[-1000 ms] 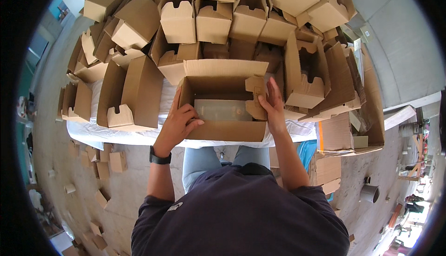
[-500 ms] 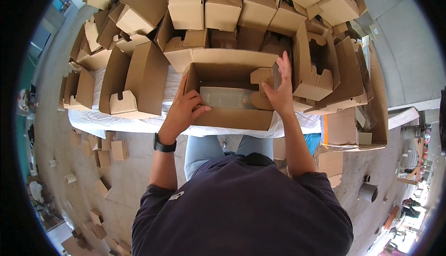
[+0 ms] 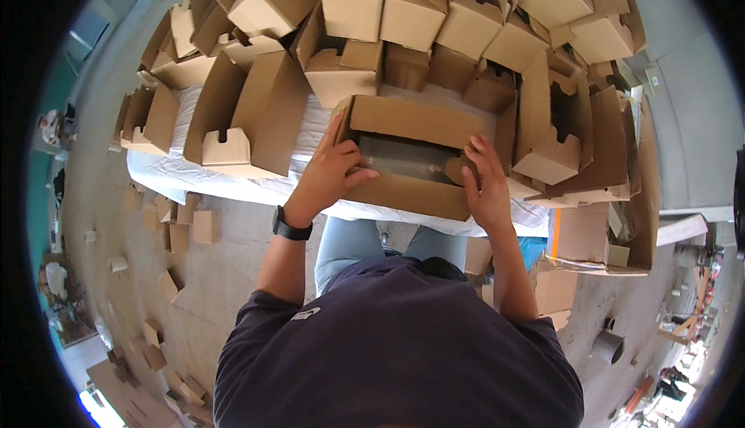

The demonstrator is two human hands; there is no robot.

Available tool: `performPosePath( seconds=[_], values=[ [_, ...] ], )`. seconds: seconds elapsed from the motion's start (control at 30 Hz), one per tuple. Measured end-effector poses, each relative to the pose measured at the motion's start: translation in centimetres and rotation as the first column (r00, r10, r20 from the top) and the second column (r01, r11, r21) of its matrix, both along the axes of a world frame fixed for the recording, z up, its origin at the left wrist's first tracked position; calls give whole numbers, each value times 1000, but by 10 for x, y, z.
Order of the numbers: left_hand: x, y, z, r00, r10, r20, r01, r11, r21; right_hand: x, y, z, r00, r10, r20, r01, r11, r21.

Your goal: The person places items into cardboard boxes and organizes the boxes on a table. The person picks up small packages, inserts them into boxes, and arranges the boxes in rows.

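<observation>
Before me on the white-covered table is a long brown cardboard box. Its far and near long flaps lean inward, leaving a narrow opening between them. Through the gap shows a greyish, shiny, see-through item, its kind unclear. My left hand grips the box's left end, fingers along the outer side and thumb over the near flap. At the other end, my right hand holds with bent fingers over the corner, beside a small notched end flap. A dark band is on my left wrist.
Open cardboard boxes with notched flaps are piled behind, such as one at left and one at right. White cloth covers the table. A larger carton stands right. Small boxes and a grey cylinder lie on the floor.
The far and near flaps have come inward, narrowing the opening. My right hand has gone from stretched fingers with its thumb on the end flap to bent fingers over the right end.
</observation>
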State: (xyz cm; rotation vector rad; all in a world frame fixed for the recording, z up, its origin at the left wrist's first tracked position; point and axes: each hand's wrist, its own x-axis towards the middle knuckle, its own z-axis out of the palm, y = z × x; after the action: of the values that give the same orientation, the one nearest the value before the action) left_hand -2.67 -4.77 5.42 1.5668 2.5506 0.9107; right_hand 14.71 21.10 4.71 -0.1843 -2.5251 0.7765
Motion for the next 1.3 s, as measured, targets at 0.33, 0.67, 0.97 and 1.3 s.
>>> performPosePath(
  seconds=[0.33,0.67,0.97,1.3],
  values=[
    [15,-54,-50,725,176,666,-641,527,558,-1,3,-4,999,7,-38,-14,985,-171],
    [-1,-31,-21,816,-197,544,-108,872,478,3,6,-3,999,44,-28,-50,945,-323],
    [-12,-36,14,933,-143,330,96,983,155,10,28,0,978,206,18,-174,866,-468],
    [-20,-44,9,812,-256,524,197,966,167,13,38,17,918,343,200,-235,876,-421]
  ],
)
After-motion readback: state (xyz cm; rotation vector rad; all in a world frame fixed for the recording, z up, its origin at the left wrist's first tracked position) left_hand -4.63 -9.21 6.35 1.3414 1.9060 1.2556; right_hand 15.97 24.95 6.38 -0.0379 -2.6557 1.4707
